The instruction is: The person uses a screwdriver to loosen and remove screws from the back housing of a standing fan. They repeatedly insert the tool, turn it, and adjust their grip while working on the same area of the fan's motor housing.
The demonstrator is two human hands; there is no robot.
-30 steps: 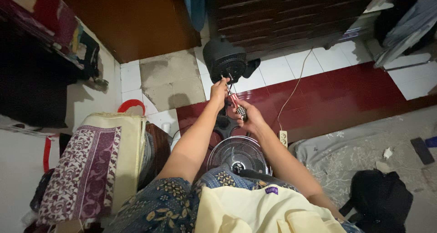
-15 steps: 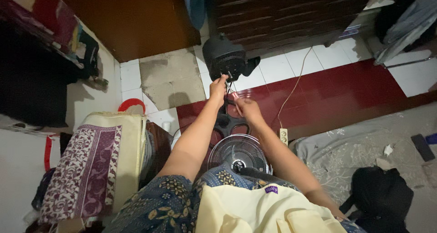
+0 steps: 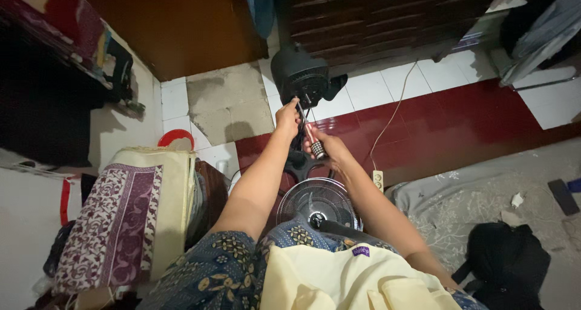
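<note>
Gripping a screwdriver (image 3: 313, 145) in closed right hand (image 3: 324, 148), tip aimed at the black fan motor housing (image 3: 301, 75) lying on the tiled floor (image 3: 375, 89), left hand (image 3: 287, 116) pinching shut at housing's near edge, round fan grille (image 3: 315, 201) lying just below both wrists.

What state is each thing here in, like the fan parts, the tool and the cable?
Fan motor housing: dark, on the floor tiles, detached from its grille.
Fan grille: lying flat on the floor near the person's knees.
Screwdriver: gripped in the right hand, tip toward the housing.
Left hand: closed, holding at the housing.
White cable: slack across the red tiles.
Black bag: slumped on the floor.
</note>
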